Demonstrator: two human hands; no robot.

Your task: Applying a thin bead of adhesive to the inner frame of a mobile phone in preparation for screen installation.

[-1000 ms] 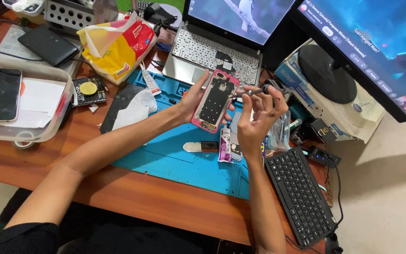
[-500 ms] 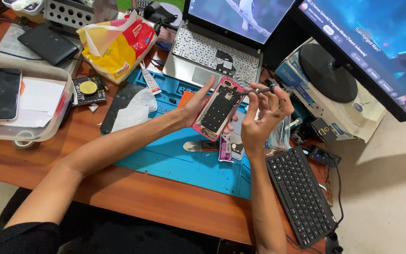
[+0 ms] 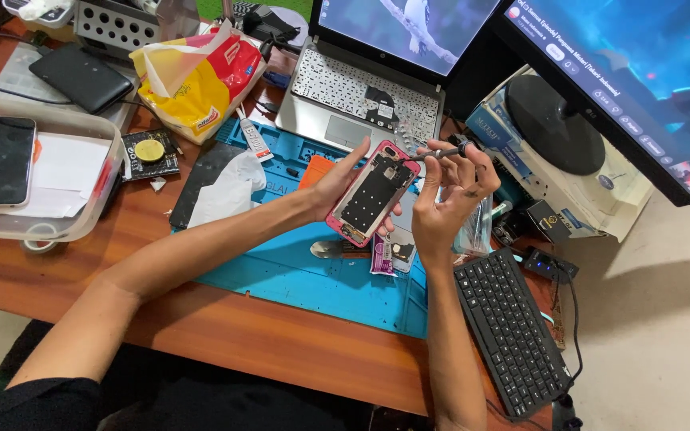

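My left hand (image 3: 335, 185) holds an opened phone (image 3: 374, 193) with a pink frame and dark insides, tilted above the blue work mat (image 3: 297, 267). My right hand (image 3: 451, 198) grips a thin dark screwdriver (image 3: 433, 153), whose tip points at the top corner of the phone. Under the phone, on the mat, lie a small flat metal tool (image 3: 331, 249) and a small packet (image 3: 391, 255).
An open laptop (image 3: 361, 100) stands behind the mat, a monitor (image 3: 624, 72) at the right on a box. A black keyboard (image 3: 513, 331) lies at the table's right edge. A clear tray (image 3: 81, 207) with a phone, a yellow-red bag (image 3: 197, 80) and white tissue (image 3: 229, 187) sit left.
Both hands have drifted slightly up and right with the phone. The screwdriver tip has stayed at the phone's top corner.
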